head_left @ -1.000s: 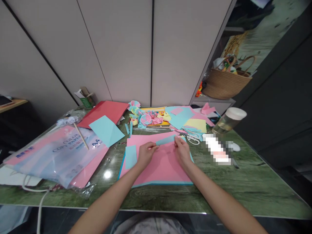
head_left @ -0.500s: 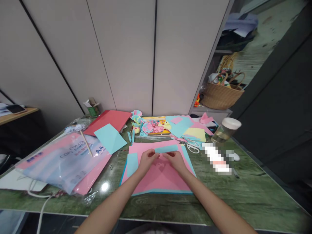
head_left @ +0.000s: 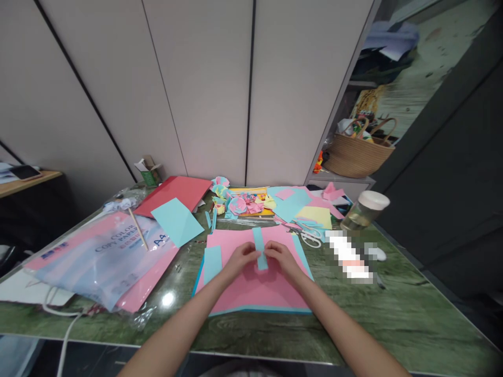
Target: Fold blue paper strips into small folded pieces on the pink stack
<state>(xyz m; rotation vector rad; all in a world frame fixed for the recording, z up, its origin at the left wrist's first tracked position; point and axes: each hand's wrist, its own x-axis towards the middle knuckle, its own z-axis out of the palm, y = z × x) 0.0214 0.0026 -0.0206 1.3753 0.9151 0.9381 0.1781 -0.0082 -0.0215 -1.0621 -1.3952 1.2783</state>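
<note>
A light blue paper strip (head_left: 259,242) stands lengthwise between my hands, its long sides pointing left and right. My left hand (head_left: 242,260) pinches its left edge near the lower end. Opposite it, my right hand (head_left: 280,256) has its fingers closed at the right edge. Both hands are over a pink paper sheet (head_left: 257,296), which tops a stack with blue sheets showing at its borders. Another light blue paper piece (head_left: 213,262) lies on the stack's left side, beside my left hand. White-handled scissors (head_left: 311,238) rest off the stack's upper right corner.
Paper flowers (head_left: 238,206) and coloured paper scraps (head_left: 291,201) lie along the back. Leftward are a red folder (head_left: 176,193), a blue sheet (head_left: 178,222) and a plastic paper pack (head_left: 106,256) with a stick (head_left: 138,230) on it. A lidded jar (head_left: 363,210) stands at right.
The light blue strip has turned from lying crosswise to lengthwise between my hands. My fingers have shifted to its two long edges.
</note>
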